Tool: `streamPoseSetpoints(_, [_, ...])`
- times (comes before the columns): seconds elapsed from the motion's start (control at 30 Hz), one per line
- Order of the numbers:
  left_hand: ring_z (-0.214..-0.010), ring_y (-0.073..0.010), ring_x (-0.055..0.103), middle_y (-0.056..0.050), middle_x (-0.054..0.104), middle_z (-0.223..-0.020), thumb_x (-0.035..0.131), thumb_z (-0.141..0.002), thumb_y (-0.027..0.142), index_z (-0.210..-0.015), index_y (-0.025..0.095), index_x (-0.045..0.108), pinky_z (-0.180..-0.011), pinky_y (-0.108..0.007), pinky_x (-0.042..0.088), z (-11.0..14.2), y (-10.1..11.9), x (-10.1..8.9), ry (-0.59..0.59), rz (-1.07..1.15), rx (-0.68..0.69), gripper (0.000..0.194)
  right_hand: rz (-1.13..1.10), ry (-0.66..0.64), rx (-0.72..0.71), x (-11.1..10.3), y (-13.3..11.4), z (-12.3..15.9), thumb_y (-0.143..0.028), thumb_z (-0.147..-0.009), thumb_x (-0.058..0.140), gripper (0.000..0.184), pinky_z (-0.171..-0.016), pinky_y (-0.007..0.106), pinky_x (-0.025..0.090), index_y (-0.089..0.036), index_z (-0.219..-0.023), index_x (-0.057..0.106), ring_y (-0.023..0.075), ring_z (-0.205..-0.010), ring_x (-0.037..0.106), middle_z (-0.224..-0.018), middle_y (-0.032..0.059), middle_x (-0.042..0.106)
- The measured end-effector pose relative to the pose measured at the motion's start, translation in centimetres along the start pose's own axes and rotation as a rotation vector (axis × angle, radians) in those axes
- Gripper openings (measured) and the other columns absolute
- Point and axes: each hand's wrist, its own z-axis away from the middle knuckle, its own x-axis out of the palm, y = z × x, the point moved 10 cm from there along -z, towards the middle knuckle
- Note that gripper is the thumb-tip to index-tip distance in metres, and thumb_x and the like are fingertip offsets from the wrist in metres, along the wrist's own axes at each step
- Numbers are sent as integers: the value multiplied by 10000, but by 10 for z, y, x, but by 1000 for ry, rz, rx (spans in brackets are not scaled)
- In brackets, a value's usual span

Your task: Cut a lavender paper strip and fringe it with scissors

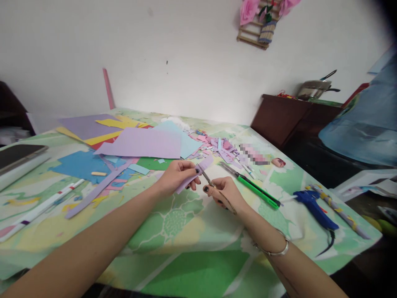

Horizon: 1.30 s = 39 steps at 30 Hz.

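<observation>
In the middle of the head view, my left hand point(177, 177) pinches a narrow strip of lilac paper point(204, 164), one end hanging below the fingers. My right hand point(226, 193) is closed around the handles of a pair of scissors point(205, 175). Their blades point up and left and lie against the strip, close to my left fingertips. Both hands are just above the flowered tablecloth point(173, 223). Beyond them lies a larger lilac sheet point(142, 142), with a pile of paper scraps point(221, 149) to its right.
Right of my hands lie a green utility knife point(259, 191) and a blue glue gun point(316, 210). Blue paper point(77, 165), a long lilac strip point(99, 192) and white pens point(40, 210) are on the left. A phone point(21, 156) rests at the far left.
</observation>
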Motion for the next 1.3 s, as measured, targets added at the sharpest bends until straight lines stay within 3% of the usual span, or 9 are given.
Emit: streamPoseSetpoints(1.3, [-438,-86,588,-28,663,-605,595,-773,217,-664,114,573,-415,-161,400,1,-1,2,-29,8,-15,152,67,49,23,-4,0,1,-437,-621,732,430,-308,180,157,-171,-489,422,35,-293,265,-326,-81,348])
